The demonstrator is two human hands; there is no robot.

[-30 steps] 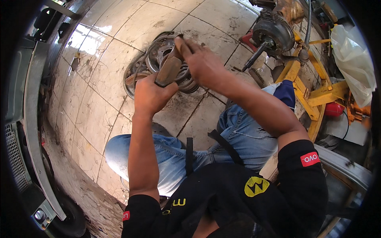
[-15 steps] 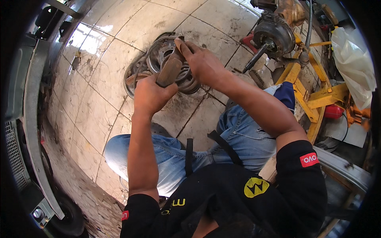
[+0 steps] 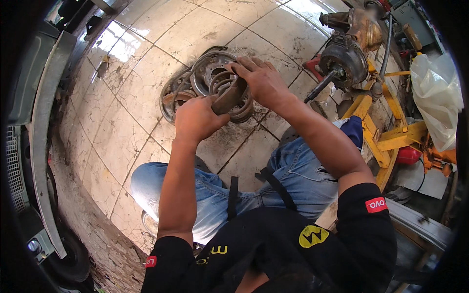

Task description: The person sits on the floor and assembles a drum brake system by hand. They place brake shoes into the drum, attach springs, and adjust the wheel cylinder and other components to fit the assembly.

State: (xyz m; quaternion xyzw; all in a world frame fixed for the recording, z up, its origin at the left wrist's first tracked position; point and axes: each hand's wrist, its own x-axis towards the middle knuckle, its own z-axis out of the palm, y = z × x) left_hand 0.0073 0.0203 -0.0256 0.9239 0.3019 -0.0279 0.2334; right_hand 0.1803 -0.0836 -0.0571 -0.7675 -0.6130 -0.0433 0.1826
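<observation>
A curved brown brake shoe (image 3: pixel 231 99) is held above the floor between my two hands. My left hand (image 3: pixel 198 118) is closed round its lower left end, with the thumb along its near side. My right hand (image 3: pixel 265 82) grips the upper right end, its fingers laid over the top; the fingertips are partly hidden. Beneath and beyond the shoe, a heap of worn metal brake parts lies on the tiles. A round plate (image 3: pixel 199 78) with a central hole and a rusty drum-like piece (image 3: pixel 171 99) show there.
To the right, an axle assembly with a dark hub (image 3: pixel 344 57) rests by a yellow metal stand (image 3: pixel 388 128). A clear plastic sheet (image 3: pixel 436 100) hangs beside it. A vehicle's metal bumper (image 3: pixel 40 141) runs along the left. My bent knees in jeans (image 3: pixel 159 188) are close below the hands.
The brake shoe has turned in my hands, its broad curved face now less toward me. My right hand's fingers have spread farther over its upper end. The whole view has shifted slightly.
</observation>
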